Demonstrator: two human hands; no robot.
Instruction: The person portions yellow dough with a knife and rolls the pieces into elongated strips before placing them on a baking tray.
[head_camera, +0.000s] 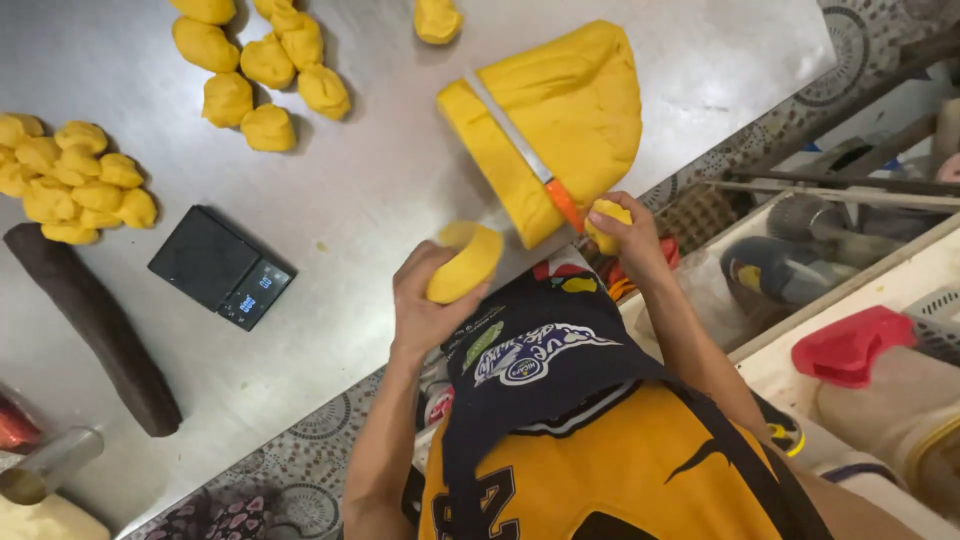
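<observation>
My left hand (420, 300) is closed around a fist-sized lump of yellow dough (468, 258) just above the near edge of the steel table (380, 180). My right hand (632, 242) pinches a smaller yellow dough piece (607, 215), right beside the orange handle of a knife (520, 140). The knife lies across a large block of yellow dough (580, 100) at the table's right side, directly beyond both hands.
A small black digital scale (222, 267) sits left of my left hand. Several yellow dough balls lie in heaps at the far left (70, 180) and the top (265, 70). A dark brown dough log (95, 325) and a metal cylinder (45, 465) lie at the lower left. Cluttered shelves stand at the right.
</observation>
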